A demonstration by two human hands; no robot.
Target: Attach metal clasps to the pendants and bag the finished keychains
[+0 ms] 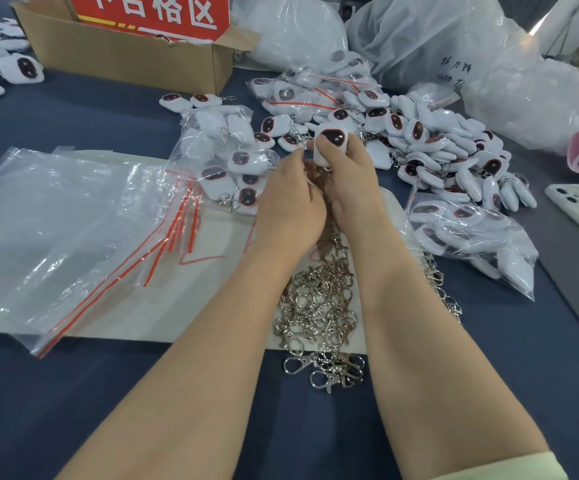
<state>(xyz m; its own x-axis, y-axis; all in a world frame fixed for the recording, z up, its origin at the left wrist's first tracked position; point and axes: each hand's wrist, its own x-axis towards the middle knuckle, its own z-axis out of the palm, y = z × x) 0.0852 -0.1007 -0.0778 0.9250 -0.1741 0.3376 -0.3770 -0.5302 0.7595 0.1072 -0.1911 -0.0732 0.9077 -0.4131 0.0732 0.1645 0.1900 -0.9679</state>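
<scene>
Bare forearms are stretched over a heap of metal clasps [319, 306] lying behind the fingers, under the wrists. A white pendant [331, 142] is pinched by the right hand [347, 188]. The left hand [290, 206] is curled at the pendant's left edge; whether anything is pinched there cannot be told.

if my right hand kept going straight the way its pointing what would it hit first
Probably the loose keychains heaped just beyond the pendant that the right hand grips, then the bagged keychains behind; depth is unclear.

Upright white pendant [333, 136] beyond clasp heap [319, 306]
</scene>
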